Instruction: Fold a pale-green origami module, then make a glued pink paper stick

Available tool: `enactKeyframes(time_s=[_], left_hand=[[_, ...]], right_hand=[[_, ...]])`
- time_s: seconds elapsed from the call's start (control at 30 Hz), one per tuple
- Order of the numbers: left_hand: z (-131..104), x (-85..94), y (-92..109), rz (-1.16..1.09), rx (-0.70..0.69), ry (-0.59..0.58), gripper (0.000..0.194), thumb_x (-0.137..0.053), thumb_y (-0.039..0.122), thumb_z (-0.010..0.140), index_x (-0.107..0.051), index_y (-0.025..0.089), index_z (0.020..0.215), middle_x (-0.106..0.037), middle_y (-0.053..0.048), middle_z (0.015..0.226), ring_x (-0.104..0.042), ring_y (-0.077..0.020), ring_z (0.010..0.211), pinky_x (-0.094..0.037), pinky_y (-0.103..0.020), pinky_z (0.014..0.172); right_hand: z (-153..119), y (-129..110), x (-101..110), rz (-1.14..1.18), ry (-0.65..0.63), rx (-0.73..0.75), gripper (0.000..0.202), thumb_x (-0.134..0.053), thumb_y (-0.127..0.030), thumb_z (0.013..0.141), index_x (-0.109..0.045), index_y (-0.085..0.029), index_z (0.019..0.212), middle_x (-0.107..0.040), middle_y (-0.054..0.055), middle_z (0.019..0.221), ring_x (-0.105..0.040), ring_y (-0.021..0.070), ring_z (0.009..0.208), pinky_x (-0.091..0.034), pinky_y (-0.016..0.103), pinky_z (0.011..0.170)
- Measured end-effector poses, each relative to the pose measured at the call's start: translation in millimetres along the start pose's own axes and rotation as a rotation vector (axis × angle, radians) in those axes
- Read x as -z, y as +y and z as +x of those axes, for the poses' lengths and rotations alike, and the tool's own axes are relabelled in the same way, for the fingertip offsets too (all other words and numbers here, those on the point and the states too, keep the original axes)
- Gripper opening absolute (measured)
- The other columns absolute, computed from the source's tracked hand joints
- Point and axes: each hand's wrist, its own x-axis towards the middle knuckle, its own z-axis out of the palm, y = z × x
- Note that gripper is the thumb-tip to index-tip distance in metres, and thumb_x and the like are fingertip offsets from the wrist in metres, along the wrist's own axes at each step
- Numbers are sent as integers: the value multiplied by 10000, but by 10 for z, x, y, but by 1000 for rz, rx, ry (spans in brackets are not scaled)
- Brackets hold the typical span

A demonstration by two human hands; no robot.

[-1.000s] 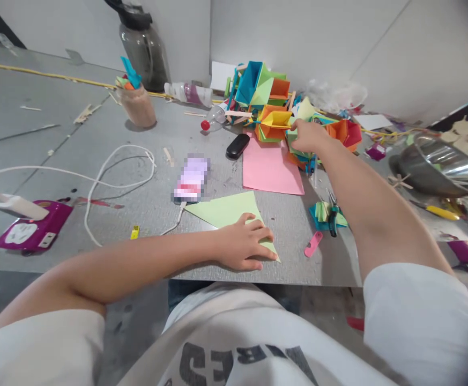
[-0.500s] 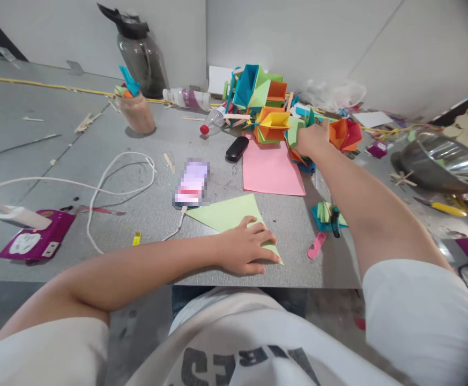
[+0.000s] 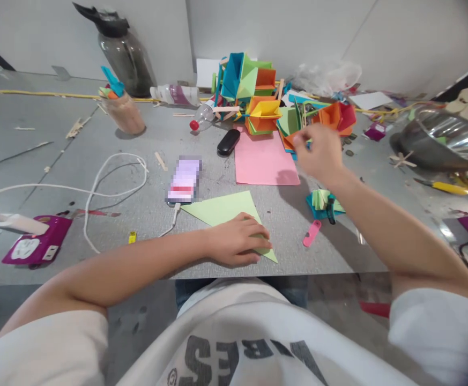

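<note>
Front edge of the table (image 3: 294, 260) ran just below the left hand (image 3: 239, 239); green paper (image 3: 229, 206) stopped short of it, lower right corner nearest. Left forearm lay along that edge, so little room on that side. A strip of grey tabletop separated green paper from pink sheet (image 3: 264, 161); more showed between green paper and pink strip (image 3: 311, 233). Back side was tight: paper shapes (image 3: 262, 115) were crowded toward the wall.

Count: 1 green paper, 1 pink sheet, 1 phone (image 3: 185, 179), 1 black case (image 3: 229, 142), 1 pink strip, 1 metal bowl (image 3: 422, 174), 1 cup (image 3: 125, 115). 2 clear bottles lay on their sides, one purple-labelled (image 3: 181, 95), one red-capped (image 3: 203, 119). Paper shapes overlapped, no sure count.

Green paper was under the left hand, its pointed left end just beside the phone. Left hand was flat, fingers slightly spread, pressing the right part. Right hand (image 3: 320, 153) was well apart from it, up and right, in front of the paper shapes, fingers curled toward the thumb. Couldn't tell if it held anything.
</note>
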Motion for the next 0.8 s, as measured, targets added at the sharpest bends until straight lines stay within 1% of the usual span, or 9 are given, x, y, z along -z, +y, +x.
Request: enactKeyframes(time_s=[0.07,0.17,0.3,0.4,0.43,0.5,0.57,0.67,0.8], left_hand=[[-1,14,30,-12,-57,-11,283,-579,393,1183,-784,239,1303,-807,-146,1432,-757,-272,1271,-472,-513,1229],[29,-12,104,47,-204,-30,190,-611,284,1159,-797,257,1185,-842,-109,1336,-765,-253,1272,-497,-477,1232],[33,9,160,223,-294,-22,174,-648,237,1128,-799,242,1042,-852,-101,1176,-777,-236,1088,-571,-438,1061],[-56,210,129,399,-59,-84,242,-669,298,1132,-766,220,924,-794,-80,950,-738,-234,904,-557,-410,876],[-100,304,110,439,110,-83,244,-732,425,1111,-787,205,1021,-801,-112,1027,-752,-279,998,-565,-438,917],[-187,489,72,462,459,-77,609,-877,627,978,-745,168,1355,-760,-208,1396,-727,-388,1277,-567,-505,1061],[-243,627,48,429,671,-126,852,-941,623,914,-628,155,1555,-680,-235,1562,-684,-431,1400,-552,-518,1134],[-247,707,38,364,797,-168,879,-972,531,897,-593,160,1597,-664,-225,1585,-687,-429,1426,-541,-497,1169],[-243,686,0,247,795,-98,684,-924,339,916,-649,187,1523,-693,-172,1507,-729,-385,1355,-575,-469,1121]], right_hand=[[-508,-252,-106,115,-223,113,317,-565,-395,1081,-805,-240,1220,-845,148,1270,-751,368,1163,-534,493,1022],[-1126,-572,-348,225,-364,255,545,-634,-548,1089,-704,-247,1538,-745,169,1601,-691,403,1461,-526,538,1199],[-1443,-763,-500,146,-425,333,808,-721,-560,1062,-520,-175,1743,-625,235,1731,-589,478,1555,-479,626,1260],[-1455,-755,-458,100,-430,331,810,-706,-488,1087,-474,-135,1777,-641,237,1702,-600,474,1520,-505,617,1227],[-1449,-737,-443,97,-425,320,817,-723,-486,1081,-476,-140,1778,-648,231,1693,-605,469,1512,-509,612,1225],[-1438,-691,-432,101,-413,298,842,-769,-512,1060,-491,-160,1773,-657,224,1678,-616,463,1497,-516,612,1226],[-1434,-645,-450,120,-405,294,862,-808,-523,1034,-512,-165,1760,-667,223,1656,-628,464,1480,-526,624,1225],[-1429,-587,-501,168,-402,302,834,-829,-501,1012,-557,-154,1720,-683,227,1616,-640,476,1458,-534,652,1229],[-1387,-488,-568,359,-341,218,792,-802,-514,1010,-567,-181,1689,-698,232,1568,-698,446,1380,-569,652,1194]])
